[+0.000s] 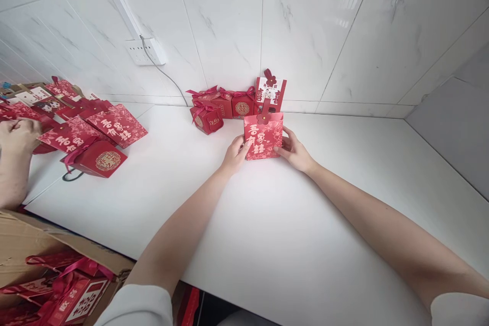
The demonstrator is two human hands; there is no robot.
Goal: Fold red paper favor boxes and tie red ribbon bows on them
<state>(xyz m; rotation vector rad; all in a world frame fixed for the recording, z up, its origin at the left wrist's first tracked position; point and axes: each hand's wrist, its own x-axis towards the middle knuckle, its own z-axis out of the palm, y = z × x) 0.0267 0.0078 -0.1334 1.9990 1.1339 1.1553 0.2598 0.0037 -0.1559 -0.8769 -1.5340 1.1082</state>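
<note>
Upright on the white table stands a red gift bag (263,137) with pale gold characters and a flower-shaped tab at its top. My left hand (236,155) grips its left side, thumb on the front. On the right edge, my right hand (294,152) holds it with the thumb in front and fingers behind. Directly behind it, a white-and-red bag (270,90) with a similar flower tab leans near the wall, its lower part hidden. Just left of that are several small red boxes with ribbons (208,118).
More red bags (118,125) and a ribboned red box (101,158) lie at the left, beside another person's hand (19,137). A cardboard box (114,260) of red packages stands at the lower left. A cable (168,79) runs from the wall socket (145,52) behind the small boxes.
</note>
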